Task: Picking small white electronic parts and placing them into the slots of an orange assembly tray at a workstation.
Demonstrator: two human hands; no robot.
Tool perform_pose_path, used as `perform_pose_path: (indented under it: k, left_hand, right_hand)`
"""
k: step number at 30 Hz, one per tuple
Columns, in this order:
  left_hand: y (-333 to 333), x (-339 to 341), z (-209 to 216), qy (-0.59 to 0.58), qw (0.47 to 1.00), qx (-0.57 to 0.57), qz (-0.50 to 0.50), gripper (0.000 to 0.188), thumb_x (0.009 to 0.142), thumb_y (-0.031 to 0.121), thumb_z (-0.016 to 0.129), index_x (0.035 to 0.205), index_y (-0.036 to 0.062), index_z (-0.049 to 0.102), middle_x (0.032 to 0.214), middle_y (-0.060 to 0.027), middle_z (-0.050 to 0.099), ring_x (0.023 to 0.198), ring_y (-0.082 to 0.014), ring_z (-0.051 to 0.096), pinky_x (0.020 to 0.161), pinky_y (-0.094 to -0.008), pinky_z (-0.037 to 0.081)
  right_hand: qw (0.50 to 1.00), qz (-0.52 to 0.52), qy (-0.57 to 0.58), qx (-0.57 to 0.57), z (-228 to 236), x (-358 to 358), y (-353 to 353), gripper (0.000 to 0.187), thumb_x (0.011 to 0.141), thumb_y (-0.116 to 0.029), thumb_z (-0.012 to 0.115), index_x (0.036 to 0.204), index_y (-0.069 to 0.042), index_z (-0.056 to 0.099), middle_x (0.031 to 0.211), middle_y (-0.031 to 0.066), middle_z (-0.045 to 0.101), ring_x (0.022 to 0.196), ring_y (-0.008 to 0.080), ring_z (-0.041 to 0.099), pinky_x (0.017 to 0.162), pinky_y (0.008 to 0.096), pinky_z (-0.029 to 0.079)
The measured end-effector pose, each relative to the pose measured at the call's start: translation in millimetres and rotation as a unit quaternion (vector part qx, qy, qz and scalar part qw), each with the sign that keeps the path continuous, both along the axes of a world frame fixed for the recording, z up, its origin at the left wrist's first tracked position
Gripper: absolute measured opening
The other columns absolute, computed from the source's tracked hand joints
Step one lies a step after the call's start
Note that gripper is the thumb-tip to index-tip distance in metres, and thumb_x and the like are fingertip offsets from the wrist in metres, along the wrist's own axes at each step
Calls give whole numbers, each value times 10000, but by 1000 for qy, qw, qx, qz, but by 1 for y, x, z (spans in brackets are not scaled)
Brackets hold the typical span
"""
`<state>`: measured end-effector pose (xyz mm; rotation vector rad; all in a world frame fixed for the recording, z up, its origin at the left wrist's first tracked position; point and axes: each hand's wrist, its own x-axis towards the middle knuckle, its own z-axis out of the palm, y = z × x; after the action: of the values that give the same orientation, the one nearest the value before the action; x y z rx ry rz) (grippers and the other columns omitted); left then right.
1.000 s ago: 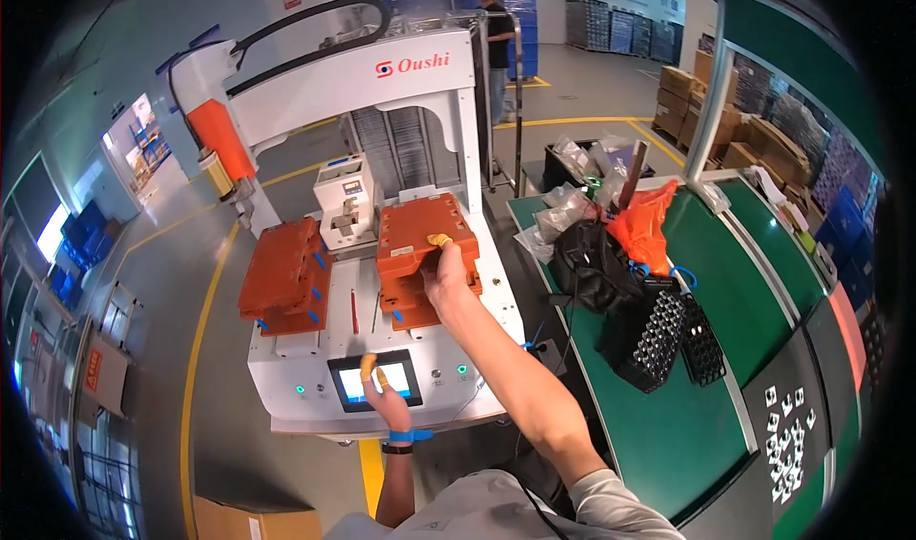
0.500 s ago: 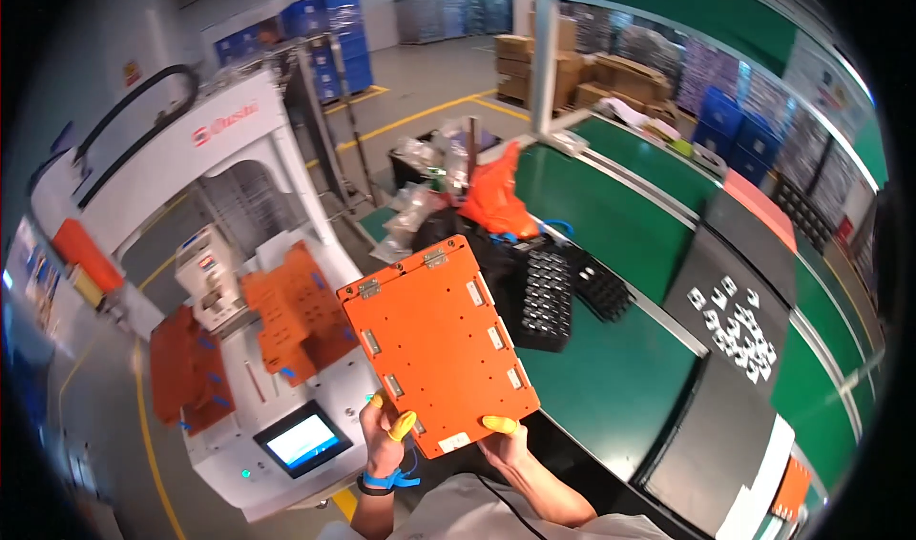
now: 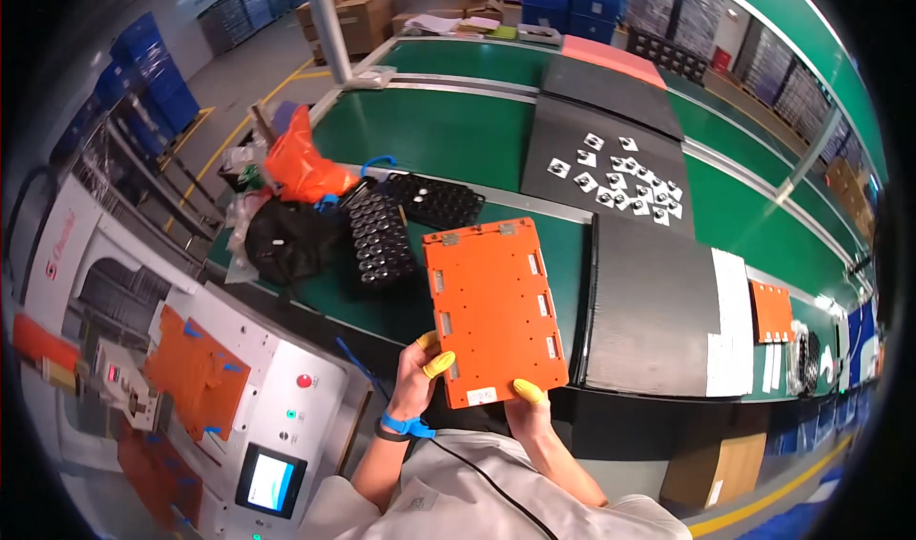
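Note:
An orange rectangular plate (image 3: pixel 496 316) with small holes, metal latches along its sides and two hinges on its far edge is held up in front of me. My left hand (image 3: pixel 420 373) grips its lower left corner, thumb on top. My right hand (image 3: pixel 527 408) holds the near edge by its right corner. Yellow finger covers sit on some fingertips, and a blue strap (image 3: pixel 408 426) circles my left wrist. The fingers under the plate are hidden. Just beyond it, two black trays with round pockets (image 3: pixel 379 235) lie on the green bench (image 3: pixel 429 125).
Small white pieces with dark parts (image 3: pixel 630 182) are scattered on a black mat (image 3: pixel 549 130). A black board (image 3: pixel 649 321) lies at the right, near another orange plate (image 3: pixel 771 313). At the left stands a white machine (image 3: pixel 296 359) with a screen (image 3: pixel 271 481) and orange fixtures (image 3: pixel 196 368). An orange bag (image 3: pixel 303 163) lies behind.
My view has swung right, so the machine sits farther left and more of the bench shows. The plate has turned more upright in view, still in both hands.

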<state>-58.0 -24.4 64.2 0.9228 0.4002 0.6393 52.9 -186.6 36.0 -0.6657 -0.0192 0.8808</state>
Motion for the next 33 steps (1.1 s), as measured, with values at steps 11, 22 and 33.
perform_pose_path:
  k: [11, 22, 33]
  left_hand:
    - [49, 60, -2, 124, 966, 141, -179, 383, 954, 216, 664, 1220, -48, 585, 1016, -32, 697, 876, -47, 638, 678, -192, 519]
    - [38, 45, -29, 218, 828, 516, 9, 469, 654, 291, 893, 967, -8, 711, 980, -118, 659, 990, -308, 554, 881, -422, 470]
    - [24, 60, -40, 214, 769, 600, 50, 458, 580, 316, 913, 821, -22, 719, 985, -95, 632, 1013, -295, 539, 877, -418, 446]
  right_hand:
    - [994, -53, 99, -9, -30, 43, 14, 431, 873, -55, 647, 1284, -95, 526, 1233, 52, 597, 1117, 177, 615, 936, 345, 540]
    - [998, -3, 61, 26, -11, 42, 43, 471, 980, -329, 580, 1355, -61, 486, 1350, 82, 578, 1257, 228, 548, 1118, 445, 394]
    - [624, 10, -744, -237, 51, 74, 1, 474, 782, -81, 768, 1233, -49, 625, 1238, 121, 638, 1134, 313, 607, 1001, 427, 453]
